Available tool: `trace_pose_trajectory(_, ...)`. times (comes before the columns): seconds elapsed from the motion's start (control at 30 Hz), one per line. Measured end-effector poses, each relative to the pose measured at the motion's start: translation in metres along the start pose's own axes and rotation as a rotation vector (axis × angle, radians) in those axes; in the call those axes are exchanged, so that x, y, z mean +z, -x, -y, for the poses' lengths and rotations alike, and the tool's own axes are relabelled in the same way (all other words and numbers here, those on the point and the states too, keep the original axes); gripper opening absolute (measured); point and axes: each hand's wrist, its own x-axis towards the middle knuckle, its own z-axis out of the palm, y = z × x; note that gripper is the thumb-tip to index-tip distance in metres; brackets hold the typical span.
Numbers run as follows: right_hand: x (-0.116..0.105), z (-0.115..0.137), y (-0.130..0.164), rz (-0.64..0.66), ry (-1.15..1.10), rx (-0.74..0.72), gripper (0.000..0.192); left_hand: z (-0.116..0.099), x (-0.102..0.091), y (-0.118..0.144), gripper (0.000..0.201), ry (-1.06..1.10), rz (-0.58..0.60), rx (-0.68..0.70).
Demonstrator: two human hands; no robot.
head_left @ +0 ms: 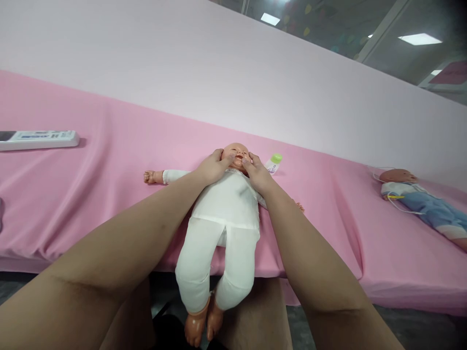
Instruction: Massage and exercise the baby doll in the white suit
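Note:
A baby doll (228, 199) with a white cloth body lies on its back, its legs reaching past the front edge of the pink-covered surface. My left hand (215, 167) cups one side of the doll's head, its thumb on the cheek near the mouth. Against the opposite side rests my right hand (257, 172), its thumb also pressed to the face. Both sets of fingers curl round the head and are partly hidden. Just beyond my right hand is a small white bottle with a green cap (275, 161).
Pink cloth (120, 160) covers the long surface, which runs along a white wall (146, 63). A white device (44, 139) lies at the left. On the right lies another doll (423, 197) in blue trousers, with a thin cord around it. Windows (328, 29) are above.

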Motion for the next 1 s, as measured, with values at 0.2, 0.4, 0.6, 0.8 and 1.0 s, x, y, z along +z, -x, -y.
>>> trace_pose_trajectory(0.2,-0.0004,0.0012,0.0008,-0.001,0.005,0.012,0.078,-0.0013,-0.0006,0.0008,0.065,-0.006,0.003,-0.003)
trace_pose_trajectory(0.4,-0.0002,0.0006,-0.0001,0.001,0.011,0.007,0.080,-0.0048,-0.0014,0.0030,0.064,-0.009,0.010,-0.026)
trace_pose_trajectory(0.6,0.0004,0.0000,-0.0008,0.008,-0.008,-0.002,0.078,-0.0026,-0.0013,0.0013,0.067,-0.010,0.011,-0.010)
trace_pose_trajectory(0.8,0.0000,0.0015,-0.0008,0.000,0.011,0.005,0.079,0.0001,-0.0006,-0.0007,0.068,-0.013,0.002,0.003)
trace_pose_trajectory(1.0,-0.0001,0.0014,-0.0009,-0.001,0.006,-0.003,0.076,0.0014,0.0004,-0.0019,0.068,-0.022,-0.009,0.001)
